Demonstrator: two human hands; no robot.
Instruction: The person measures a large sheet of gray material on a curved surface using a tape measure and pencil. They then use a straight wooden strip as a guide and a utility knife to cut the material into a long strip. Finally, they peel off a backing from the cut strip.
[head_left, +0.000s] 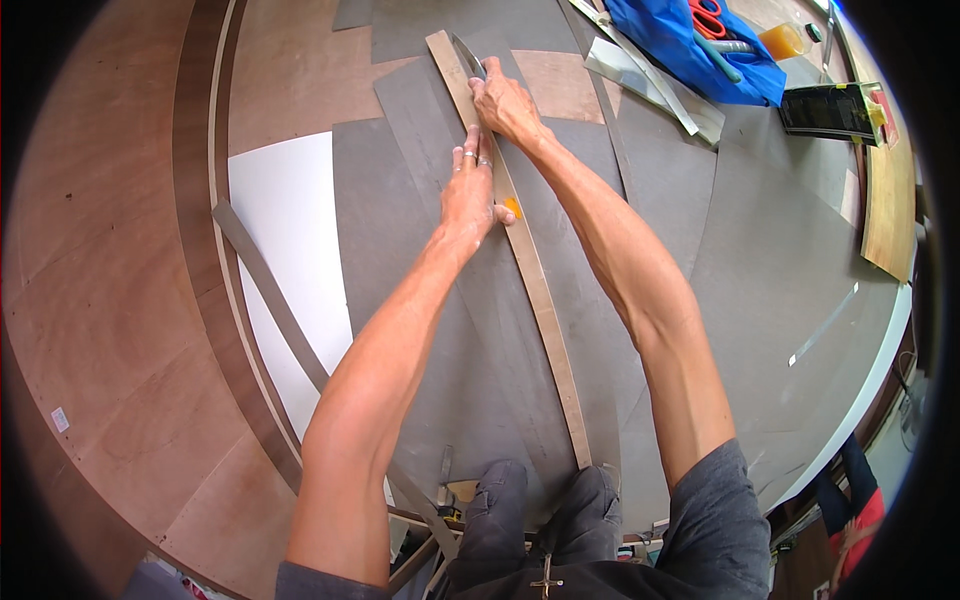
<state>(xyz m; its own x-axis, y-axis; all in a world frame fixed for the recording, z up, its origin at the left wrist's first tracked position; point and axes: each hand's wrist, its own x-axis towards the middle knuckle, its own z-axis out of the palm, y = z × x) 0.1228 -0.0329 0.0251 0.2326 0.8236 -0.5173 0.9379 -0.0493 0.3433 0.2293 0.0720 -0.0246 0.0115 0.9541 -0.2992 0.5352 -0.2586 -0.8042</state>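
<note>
My right hand (503,100) grips a metal blade (470,55) alongside a long, narrow tan strip (543,312) near its far end; the handle is hidden by my fingers. My left hand (470,190) lies on the strip farther down, fingers extended along it and thumb out beside a small orange patch (512,208). The strip runs from the far middle down toward my knees, over overlapping grey sheets (655,230).
A blue bag (665,35) with scissors and tools, an orange container (780,42) and a dark rectangular can (828,112) sit at upper right. A loose grey strip (260,270) crosses a white sheet (280,190) at left. Part of another person (855,510) shows at lower right.
</note>
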